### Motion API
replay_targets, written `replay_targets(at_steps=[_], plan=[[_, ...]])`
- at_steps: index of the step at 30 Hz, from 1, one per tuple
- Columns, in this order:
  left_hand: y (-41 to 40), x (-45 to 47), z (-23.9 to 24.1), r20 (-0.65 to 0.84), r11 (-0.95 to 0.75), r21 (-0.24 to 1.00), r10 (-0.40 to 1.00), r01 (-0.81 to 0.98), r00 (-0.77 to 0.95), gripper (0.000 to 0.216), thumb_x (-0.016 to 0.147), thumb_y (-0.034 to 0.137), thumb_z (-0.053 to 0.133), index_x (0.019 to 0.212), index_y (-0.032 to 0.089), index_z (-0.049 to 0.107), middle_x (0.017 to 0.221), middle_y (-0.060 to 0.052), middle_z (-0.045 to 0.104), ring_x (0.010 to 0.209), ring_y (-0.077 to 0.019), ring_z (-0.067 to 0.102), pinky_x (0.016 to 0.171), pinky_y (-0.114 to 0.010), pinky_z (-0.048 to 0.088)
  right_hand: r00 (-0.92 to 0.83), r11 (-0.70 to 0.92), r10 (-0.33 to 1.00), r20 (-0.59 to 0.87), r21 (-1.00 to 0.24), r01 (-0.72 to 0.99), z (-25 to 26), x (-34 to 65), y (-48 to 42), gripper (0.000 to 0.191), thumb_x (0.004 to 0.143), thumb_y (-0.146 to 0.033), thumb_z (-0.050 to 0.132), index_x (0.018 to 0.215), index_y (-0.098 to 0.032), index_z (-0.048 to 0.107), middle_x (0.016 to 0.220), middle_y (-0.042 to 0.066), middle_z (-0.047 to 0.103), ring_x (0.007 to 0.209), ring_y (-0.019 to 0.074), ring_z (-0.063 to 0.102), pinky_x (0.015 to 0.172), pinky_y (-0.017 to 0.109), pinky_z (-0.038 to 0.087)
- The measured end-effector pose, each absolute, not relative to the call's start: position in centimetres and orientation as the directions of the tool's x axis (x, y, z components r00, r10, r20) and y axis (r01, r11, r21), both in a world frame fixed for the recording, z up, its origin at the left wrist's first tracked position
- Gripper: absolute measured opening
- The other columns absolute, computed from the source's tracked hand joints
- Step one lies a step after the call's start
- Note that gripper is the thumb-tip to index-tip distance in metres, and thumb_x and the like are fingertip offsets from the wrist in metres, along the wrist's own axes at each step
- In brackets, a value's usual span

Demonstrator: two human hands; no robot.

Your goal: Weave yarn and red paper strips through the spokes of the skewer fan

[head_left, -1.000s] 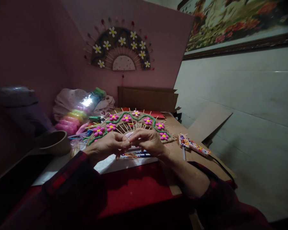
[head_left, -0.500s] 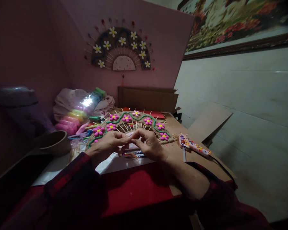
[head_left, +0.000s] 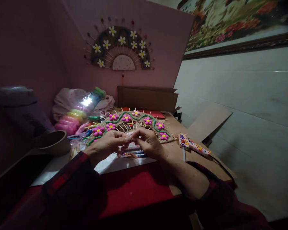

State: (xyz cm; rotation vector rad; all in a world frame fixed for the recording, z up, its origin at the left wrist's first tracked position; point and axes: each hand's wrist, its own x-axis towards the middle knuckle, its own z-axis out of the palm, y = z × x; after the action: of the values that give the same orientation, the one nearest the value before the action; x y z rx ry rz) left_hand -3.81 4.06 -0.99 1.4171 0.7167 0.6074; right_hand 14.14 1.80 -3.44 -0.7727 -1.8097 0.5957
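Note:
My left hand [head_left: 109, 142] and my right hand [head_left: 147, 143] meet fingertip to fingertip above the table's near part. Both are closed in a pinch; whatever sits between the fingers is too small to make out. Just behind them lies a fan-shaped craft [head_left: 136, 118] of brown twine and thin sticks, with pink clay flowers and a wavy green cord. My hands cover part of its lower edge. Under my fingers, an orange tassel or thread [head_left: 130, 155] and a dark blue, shiny item [head_left: 141, 154] rest on a white sheet [head_left: 112, 165].
A flower-patterned glue gun [head_left: 193, 147] with a cord lies right on cardboard. At left stand a round bowl [head_left: 54, 143] and colourful packs of clay [head_left: 72, 118]. Folded cardboard [head_left: 146, 97] stands behind. A similar fan with white flowers [head_left: 121, 48] hangs on the pink wall.
Both hands stay pinched together at nearly the same spot, with only a tiny shift of the fingers. The objects on the table have not moved.

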Motion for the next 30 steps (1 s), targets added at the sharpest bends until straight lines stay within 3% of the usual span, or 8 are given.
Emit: replay_targets(at_steps=[9,18,30], plan=[[4.3,-3.8,-1.6,-0.063,0.049,0.998,0.761,0.039,0.646,0.031,0.071,0.040,0.070,0.064,0.011,0.061,0.054,0.000,0.052,0.046,-0.0084,0.046,0.041,-0.020,0.036,-0.287,0.670,0.741,0.607,-0.692,0.268,-2.9,14.2,1.5,0.003,0.081,-0.015,0.060,0.078,-0.016,0.061,0.077,0.003,0.063,0.072,0.0140,0.058,0.061,0.026,0.045],[3.7,-3.2,-1.3,-0.053,0.068,0.998,0.826,-0.006,0.562,0.029,0.069,0.037,0.072,0.064,0.010,0.061,0.058,0.000,0.053,0.047,-0.0077,0.047,0.044,-0.020,0.040,-0.197,0.652,0.752,0.629,-0.664,0.366,-3.0,13.9,1.3,0.006,0.083,-0.019,0.058,0.077,-0.017,0.059,0.075,0.002,0.062,0.072,0.0139,0.057,0.062,0.025,0.045],[3.5,-2.8,-1.1,-0.035,0.058,0.998,0.845,-0.025,0.534,0.031,0.067,0.038,0.073,0.060,0.011,0.059,0.060,0.000,0.053,0.047,-0.0069,0.046,0.042,-0.019,0.039,-0.170,0.653,0.748,0.641,-0.665,0.364,-3.4,14.0,1.6,0.006,0.084,-0.018,0.056,0.079,-0.018,0.060,0.077,0.004,0.063,0.074,0.0154,0.058,0.065,0.028,0.046]])
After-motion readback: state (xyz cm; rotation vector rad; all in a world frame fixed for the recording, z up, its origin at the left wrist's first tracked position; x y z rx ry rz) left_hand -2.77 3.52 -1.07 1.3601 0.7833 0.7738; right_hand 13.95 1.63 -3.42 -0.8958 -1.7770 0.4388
